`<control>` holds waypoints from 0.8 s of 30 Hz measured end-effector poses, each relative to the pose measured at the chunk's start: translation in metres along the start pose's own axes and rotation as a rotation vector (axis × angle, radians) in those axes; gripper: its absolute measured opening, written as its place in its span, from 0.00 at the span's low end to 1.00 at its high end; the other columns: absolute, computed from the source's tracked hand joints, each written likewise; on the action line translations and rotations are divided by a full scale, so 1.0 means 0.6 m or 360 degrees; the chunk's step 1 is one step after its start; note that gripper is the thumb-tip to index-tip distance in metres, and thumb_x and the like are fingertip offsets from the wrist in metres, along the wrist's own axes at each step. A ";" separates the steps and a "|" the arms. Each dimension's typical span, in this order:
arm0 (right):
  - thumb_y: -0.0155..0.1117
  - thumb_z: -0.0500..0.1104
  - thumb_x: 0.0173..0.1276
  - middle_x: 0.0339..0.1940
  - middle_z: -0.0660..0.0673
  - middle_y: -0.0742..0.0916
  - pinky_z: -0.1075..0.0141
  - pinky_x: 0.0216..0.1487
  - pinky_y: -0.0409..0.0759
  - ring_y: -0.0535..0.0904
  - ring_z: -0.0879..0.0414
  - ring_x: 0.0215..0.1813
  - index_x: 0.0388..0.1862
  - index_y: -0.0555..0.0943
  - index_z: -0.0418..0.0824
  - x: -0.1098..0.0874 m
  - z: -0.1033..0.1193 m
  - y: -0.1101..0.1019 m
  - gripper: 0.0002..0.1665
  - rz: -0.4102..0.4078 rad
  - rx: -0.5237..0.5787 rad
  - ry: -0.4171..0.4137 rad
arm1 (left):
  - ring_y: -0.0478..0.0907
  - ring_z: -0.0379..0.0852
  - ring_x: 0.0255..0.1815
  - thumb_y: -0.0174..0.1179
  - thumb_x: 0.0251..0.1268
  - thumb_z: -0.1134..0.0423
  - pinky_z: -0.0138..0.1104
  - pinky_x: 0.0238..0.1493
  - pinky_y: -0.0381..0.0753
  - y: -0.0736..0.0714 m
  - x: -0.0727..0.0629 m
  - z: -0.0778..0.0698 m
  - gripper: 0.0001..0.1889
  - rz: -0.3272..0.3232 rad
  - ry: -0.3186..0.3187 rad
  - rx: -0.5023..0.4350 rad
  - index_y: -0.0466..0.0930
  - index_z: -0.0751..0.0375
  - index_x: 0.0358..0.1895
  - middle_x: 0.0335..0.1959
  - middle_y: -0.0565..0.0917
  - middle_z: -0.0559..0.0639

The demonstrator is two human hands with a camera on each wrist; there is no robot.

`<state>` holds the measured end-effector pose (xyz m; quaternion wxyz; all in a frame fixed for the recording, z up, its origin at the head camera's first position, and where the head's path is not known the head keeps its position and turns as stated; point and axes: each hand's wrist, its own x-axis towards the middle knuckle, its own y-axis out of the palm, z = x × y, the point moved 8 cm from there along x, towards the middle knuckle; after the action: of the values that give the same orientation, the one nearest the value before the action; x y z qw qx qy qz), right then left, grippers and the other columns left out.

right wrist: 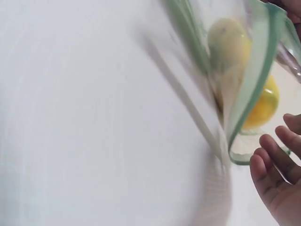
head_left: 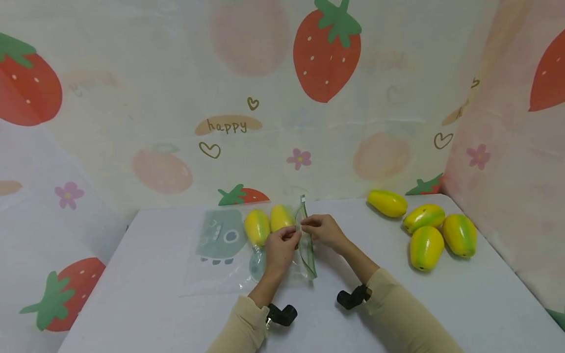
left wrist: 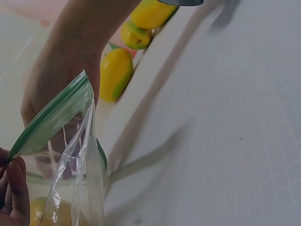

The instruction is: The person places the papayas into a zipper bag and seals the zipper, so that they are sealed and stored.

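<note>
A clear zip bag (head_left: 220, 235) with a grey-green cartoon print lies on the table, its green-edged mouth (head_left: 311, 260) facing right and standing apart. Inside are two yellow-green, papaya-like fruits (head_left: 257, 228). My left hand (head_left: 280, 249) pinches the rim of the bag between thumb and fingers, which the left wrist view shows at the green strip (left wrist: 47, 113). Beside the opening is my right hand (head_left: 324, 231). In the right wrist view its fingers (right wrist: 277, 160) are loosely bent and spread near the green edge, with nothing seen gripped.
Several more yellow-green fruits (head_left: 427, 247) lie grouped at the right side of the white table (head_left: 145, 314). A printed strawberry curtain (head_left: 273, 122) hangs behind the table and along its sides. Black wrist cameras (head_left: 282, 315) sit on both forearms.
</note>
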<state>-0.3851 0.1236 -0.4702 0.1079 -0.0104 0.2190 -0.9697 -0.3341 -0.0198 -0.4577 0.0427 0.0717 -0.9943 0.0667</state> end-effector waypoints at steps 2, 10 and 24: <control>0.63 0.43 0.69 0.49 0.38 0.87 0.67 0.38 0.82 0.81 0.52 0.41 0.52 0.83 0.36 -0.001 0.000 -0.010 0.17 0.0005 -0.0018 0.0003 | 0.78 0.37 0.24 0.64 0.62 0.65 0.25 0.29 0.81 -0.001 -0.001 -0.002 0.11 0.0002 0.0000 0.0000 0.86 0.69 0.43 0.34 0.87 0.60; 0.62 0.43 0.69 0.51 0.36 0.86 0.66 0.40 0.82 0.81 0.46 0.48 0.54 0.81 0.32 -0.007 0.004 -0.056 0.20 0.0000 -0.0119 -0.0002 | 0.77 0.37 0.25 0.64 0.62 0.65 0.26 0.31 0.82 0.000 -0.002 0.001 0.12 0.0023 -0.0050 -0.0019 0.85 0.70 0.46 0.34 0.87 0.60; 0.60 0.44 0.70 0.51 0.34 0.86 0.65 0.44 0.82 0.80 0.39 0.50 0.55 0.80 0.32 -0.009 0.008 -0.132 0.20 -0.0016 -0.0348 0.0006 | 0.77 0.37 0.26 0.63 0.62 0.65 0.25 0.31 0.82 -0.004 -0.005 -0.001 0.13 0.0024 -0.0016 -0.0034 0.84 0.71 0.46 0.35 0.86 0.60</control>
<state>-0.3957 0.1928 -0.4319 0.1009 -0.0213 0.3237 -0.9405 -0.3307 -0.0219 -0.4570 0.0378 0.0639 -0.9957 0.0561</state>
